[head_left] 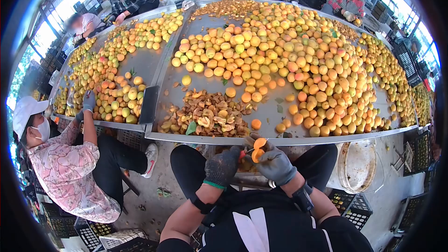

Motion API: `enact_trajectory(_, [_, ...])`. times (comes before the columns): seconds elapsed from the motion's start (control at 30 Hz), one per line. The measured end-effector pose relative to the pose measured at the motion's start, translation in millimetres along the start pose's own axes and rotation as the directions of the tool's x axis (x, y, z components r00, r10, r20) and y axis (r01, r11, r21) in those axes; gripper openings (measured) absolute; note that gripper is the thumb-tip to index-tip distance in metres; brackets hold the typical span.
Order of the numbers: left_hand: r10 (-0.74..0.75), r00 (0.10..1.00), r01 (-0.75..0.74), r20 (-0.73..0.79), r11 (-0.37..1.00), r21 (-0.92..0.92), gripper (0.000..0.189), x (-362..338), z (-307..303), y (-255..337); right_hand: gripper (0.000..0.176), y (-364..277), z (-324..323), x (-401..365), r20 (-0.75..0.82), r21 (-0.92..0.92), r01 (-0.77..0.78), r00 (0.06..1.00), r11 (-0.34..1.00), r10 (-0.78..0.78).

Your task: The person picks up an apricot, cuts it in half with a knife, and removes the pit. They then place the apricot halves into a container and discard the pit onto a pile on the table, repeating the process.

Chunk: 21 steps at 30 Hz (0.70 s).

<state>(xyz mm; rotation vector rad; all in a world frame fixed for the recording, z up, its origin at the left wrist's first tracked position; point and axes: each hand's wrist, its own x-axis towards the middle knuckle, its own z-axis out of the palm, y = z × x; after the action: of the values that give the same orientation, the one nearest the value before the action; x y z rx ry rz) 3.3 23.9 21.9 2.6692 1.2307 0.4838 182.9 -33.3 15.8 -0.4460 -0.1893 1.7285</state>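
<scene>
My right hand (276, 164), in a grey work glove, is closed on an apricot (257, 150) split open into two orange halves. My left hand (221, 167), in a dark knitted glove, grips a small red-handled tool (242, 155) beside the cut fruit; its working end is too small to make out. Both hands are close together over my lap, just in front of the metal table's near edge (210, 141). Beyond them on the table lie a heap of brownish apricot pieces (210, 114) and a large pile of whole apricots (308, 65).
A co-worker in a white cap (29, 112) sits at my left, and several other people work around the table's far side. A metal divider (161, 72) splits the tabletop. A white bucket (358, 165) and black crates (352, 207) stand on the floor at right.
</scene>
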Motion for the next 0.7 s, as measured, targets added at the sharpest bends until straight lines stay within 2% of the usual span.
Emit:
enact_trajectory(0.13, [0.030, 0.999, -0.030, 0.020, 0.999, -0.017, 0.016, 1, 9, -4, 0.072, -1, -8, -6, -0.084, 0.080, -0.028, 0.996, 0.996, 0.035])
enact_trajectory(0.2, [-0.055, 0.944, 0.108, 0.325, 0.983, -0.148, 0.020, 0, 17, -7, 0.068, 1, -21, -11, -0.001, 0.113, -0.063, 0.998, 0.992, 0.064])
enact_trajectory(0.23, [-0.043, 0.944, 0.097, 0.328, 0.983, -0.153, 0.020, -1, 19, -8, 0.068, 2, -25, -13, -0.007, 0.114, -0.052, 0.999, 0.992, 0.053])
enact_trajectory(0.3, [-0.057, 0.876, 0.224, 0.480, 0.928, -0.299, 0.026, -2, 23, -7, 0.059, 5, -35, -18, -0.079, 0.185, -0.069, 0.993, 0.980, 0.085])
enact_trajectory(0.33, [-0.050, 0.875, 0.219, 0.482, 0.928, -0.302, 0.026, -3, 27, -9, 0.059, 9, -47, -19, -0.084, 0.186, -0.062, 0.993, 0.981, 0.079])
enact_trajectory(0.4, [0.021, 0.850, 0.225, 0.526, 0.889, -0.399, 0.029, -2, 34, -10, 0.045, 18, -78, -20, -0.077, 0.162, -0.045, 0.995, 0.986, 0.058])
enact_trajectory(0.43, [0.023, 0.850, 0.222, 0.526, 0.890, -0.398, 0.029, 1, 28, -8, 0.045, 21, -93, -26, -0.077, 0.164, -0.042, 0.995, 0.986, 0.055])
enact_trajectory(0.47, [0.002, 0.843, 0.286, 0.539, 0.846, -0.450, 0.029, 3, 20, -5, 0.038, 21, -108, -36, -0.061, -0.717, 0.041, 0.991, 0.696, -0.121])
enact_trajectory(0.5, [-0.018, 0.833, 0.347, 0.552, 0.795, -0.498, 0.029, 5, 15, -3, 0.032, 17, -112, -42, 0.091, -0.979, 0.049, 0.974, -0.198, -0.208])
enact_trajectory(0.53, [-0.018, 0.834, 0.346, 0.552, 0.795, -0.498, 0.029, 7, 14, -5, 0.032, 12, -118, -46, 0.092, -0.979, 0.049, 0.974, -0.198, -0.209])
enact_trajectory(0.6, [-0.069, 0.836, 0.419, 0.544, 0.720, -0.553, 0.029, 8, 11, -9, 0.026, 5, -119, -50, -0.017, -0.902, -0.130, 0.964, -0.411, -0.267])
enact_trajectory(0.63, [-0.068, 0.836, 0.419, 0.544, 0.721, -0.552, 0.029, 10, 8, -9, 0.026, 4, -115, -48, -0.017, -0.903, -0.130, 0.963, -0.410, -0.268])
enact_trajectory(0.67, [-0.127, 0.809, 0.493, 0.575, 0.679, -0.544, 0.027, 11, 4, -9, 0.024, 6, -110, -44, -0.230, -0.908, -0.116, 0.941, 0.402, -0.250])
enact_trajectory(0.7, [-0.183, 0.775, 0.564, 0.605, 0.632, -0.532, 0.026, 12, 1, -9, 0.022, 5, -101, -40, -0.360, -0.313, -0.042, 0.930, 0.949, -0.078])
